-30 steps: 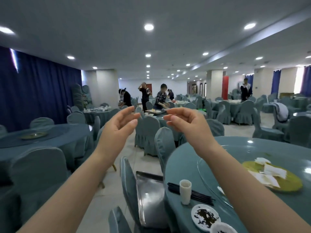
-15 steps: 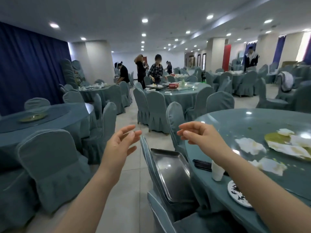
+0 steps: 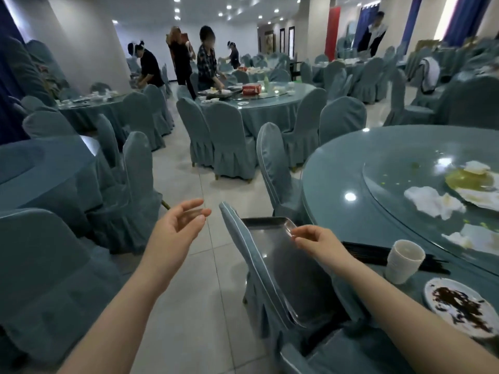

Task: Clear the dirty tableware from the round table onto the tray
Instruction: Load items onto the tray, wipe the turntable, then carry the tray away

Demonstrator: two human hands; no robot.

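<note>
A steel tray (image 3: pixel 272 255) lies on the seat of a covered chair (image 3: pixel 243 238) beside the round table (image 3: pixel 337 184). On the table's near edge stand a white cup (image 3: pixel 403 261), black chopsticks (image 3: pixel 364 252) and a small white plate (image 3: pixel 459 306) with dark scraps. A yellow-stained plate (image 3: pixel 472 182) and crumpled napkins (image 3: pixel 432 201) lie on the glass turntable. My right hand (image 3: pixel 316 238) hovers over the tray's far right corner, fingers loosely curled, holding nothing. My left hand (image 3: pixel 178 228) is held up left of the chair, fingers relaxed and empty.
Covered chairs (image 3: pixel 135 190) and another round table (image 3: pixel 40 168) stand on the left, with a tiled aisle (image 3: pixel 194 292) between. Farther back several people clear other tables (image 3: pixel 256 103). Another chair (image 3: pixel 275 168) stands against my table's far side.
The view has tilted down and both hands have dropped lower. My right hand has come down over the tray's corner; my left hand has lowered beside the chair.
</note>
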